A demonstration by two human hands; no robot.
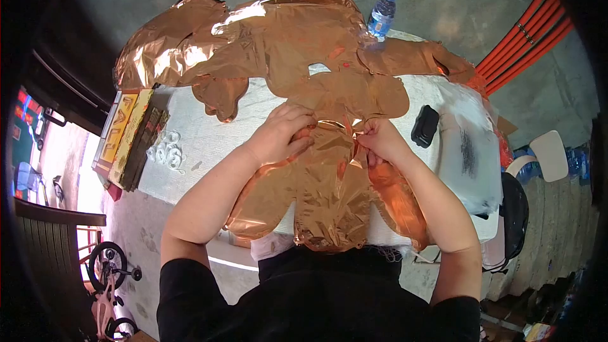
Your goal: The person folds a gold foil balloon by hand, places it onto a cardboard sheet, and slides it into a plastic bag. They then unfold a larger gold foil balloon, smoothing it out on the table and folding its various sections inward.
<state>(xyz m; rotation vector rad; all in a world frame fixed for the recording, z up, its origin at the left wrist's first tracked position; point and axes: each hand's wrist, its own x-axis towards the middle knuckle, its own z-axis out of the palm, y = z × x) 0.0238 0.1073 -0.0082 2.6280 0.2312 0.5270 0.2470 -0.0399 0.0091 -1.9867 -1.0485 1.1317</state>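
Note:
A large sheet of shiny copper-coloured foil (304, 44), cut in rounded lobes, lies across the white table (158, 177) and hangs past its far edge. Its near part reaches my lap. On the left of the foil's narrow middle, my left hand (285, 132) has its fingers curled round a fold. My right hand (382, 141) pinches the foil's edge between thumb and fingers, a short way to the right. Between the two hands the foil is creased and bunched.
A water bottle (382, 14) stands at the far edge. A black case (425, 126) and a clear plastic bag (468, 152) lie at right. Coiled white ribbons (168, 152) and stacked flat packs (130, 139) are at left. Orange-red poles (525, 35) stand beyond.

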